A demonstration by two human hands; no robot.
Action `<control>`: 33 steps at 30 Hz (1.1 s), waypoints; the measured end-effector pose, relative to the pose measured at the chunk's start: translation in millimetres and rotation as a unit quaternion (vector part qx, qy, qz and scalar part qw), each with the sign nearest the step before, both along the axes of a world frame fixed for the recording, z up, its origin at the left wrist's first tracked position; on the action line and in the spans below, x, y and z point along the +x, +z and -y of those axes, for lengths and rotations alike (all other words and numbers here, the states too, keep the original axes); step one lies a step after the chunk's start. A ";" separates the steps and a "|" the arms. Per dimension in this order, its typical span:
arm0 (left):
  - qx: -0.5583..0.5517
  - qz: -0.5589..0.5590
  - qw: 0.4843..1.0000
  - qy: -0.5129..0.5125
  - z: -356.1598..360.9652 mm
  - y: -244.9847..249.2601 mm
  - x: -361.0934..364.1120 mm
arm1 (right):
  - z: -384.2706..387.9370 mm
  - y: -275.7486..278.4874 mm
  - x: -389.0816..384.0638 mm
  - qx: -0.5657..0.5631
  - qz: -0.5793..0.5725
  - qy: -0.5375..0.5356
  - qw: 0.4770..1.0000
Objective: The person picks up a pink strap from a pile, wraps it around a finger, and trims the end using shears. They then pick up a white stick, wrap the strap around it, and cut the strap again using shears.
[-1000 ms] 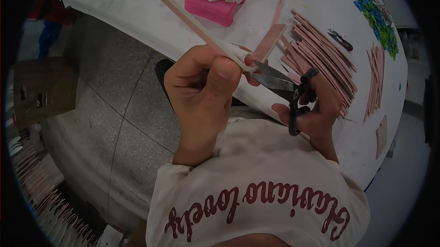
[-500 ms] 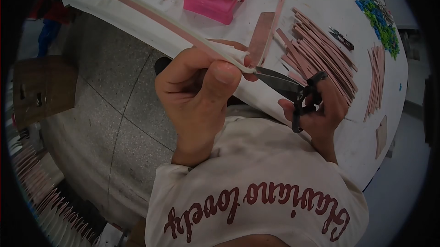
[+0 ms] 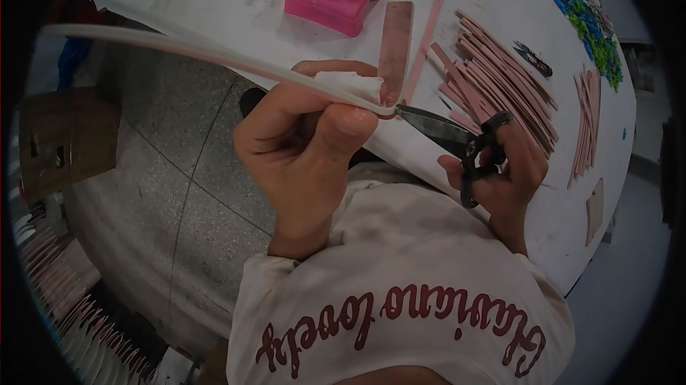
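Observation:
My left hand (image 3: 304, 138) pinches a long, narrow pink strip with a pale edge (image 3: 214, 60), thumb on top, close to its curved end. A white wrap (image 3: 350, 85) covers part of a finger on that hand. Just beyond the fingertips, a wider flat pink piece (image 3: 396, 45) and a thin pink strip (image 3: 427, 35) extend away; whether they join the held strip is hidden. Black-handled scissors (image 3: 446, 135) are in my right hand (image 3: 516, 170), fingers through the loops. Their tips touch or nearly touch the strip's curved end, and the blades look closed or almost closed.
A pile of pink strips (image 3: 500, 85) lies on the white table (image 3: 321, 45), with a smaller bunch (image 3: 586, 127) to its right. Dark snips (image 3: 532, 58), green and blue clips (image 3: 586, 20) and a pink box (image 3: 325, 10) with a cloth on top are also there.
The strip's far end has swung down and left in view. The wider pink piece has turned more upright, and my left hand has shifted slightly left. Scissor tips stay near the curved end.

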State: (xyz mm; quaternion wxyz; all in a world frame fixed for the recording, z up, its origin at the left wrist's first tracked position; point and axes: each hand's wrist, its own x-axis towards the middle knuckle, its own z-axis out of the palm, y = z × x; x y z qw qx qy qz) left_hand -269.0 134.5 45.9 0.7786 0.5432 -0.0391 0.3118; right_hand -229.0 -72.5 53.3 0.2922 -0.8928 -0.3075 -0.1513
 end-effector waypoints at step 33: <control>-0.094 0.031 0.995 0.009 24.9 -1.2 3.9 | -27.1 13.7 -1.4 0.064 -0.081 0.039 0.994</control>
